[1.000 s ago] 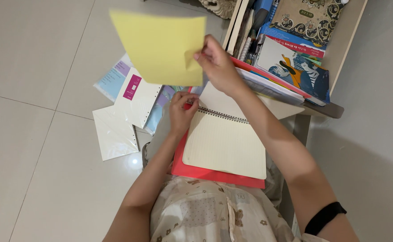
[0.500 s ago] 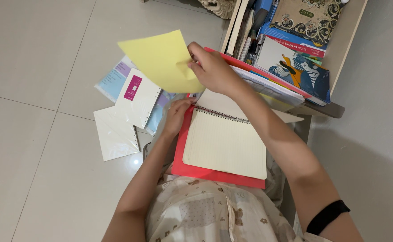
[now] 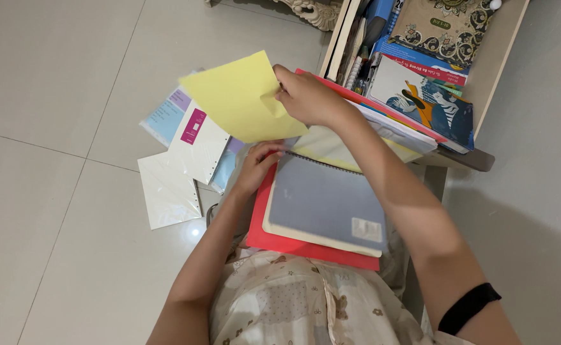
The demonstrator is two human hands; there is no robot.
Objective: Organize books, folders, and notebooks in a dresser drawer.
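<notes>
Since the earlier frames the spiral notebook (image 3: pixel 326 204) has changed: its lined page is now covered by a translucent grey cover, and the yellow sheet (image 3: pixel 239 99) is sitting lower and tilted.

The right hand (image 3: pixel 306 99) is pinching the yellow sheet at its right edge, at 12 o'clock from the notebook. The left hand (image 3: pixel 257 167) is curling its fingers on the notebook's upper left corner, at the spiral binding; grip closed on that edge.

The notebook is lying on a red folder (image 3: pixel 280 239) across the person's lap. At 1 o'clock a wooden drawer (image 3: pixel 494 70) is standing open, holding an illustrated blue book (image 3: pixel 430 105), a patterned brown book (image 3: pixel 446 25) and upright pens and folders, packed closely.

At 9 o'clock on the tiled floor (image 3: pixel 50 191), loose punched white sheets (image 3: pixel 165 188) and plastic-wrapped paper packs (image 3: pixel 165 115) are lying overlapped. The yellow sheet is hiding part of those packs.
</notes>
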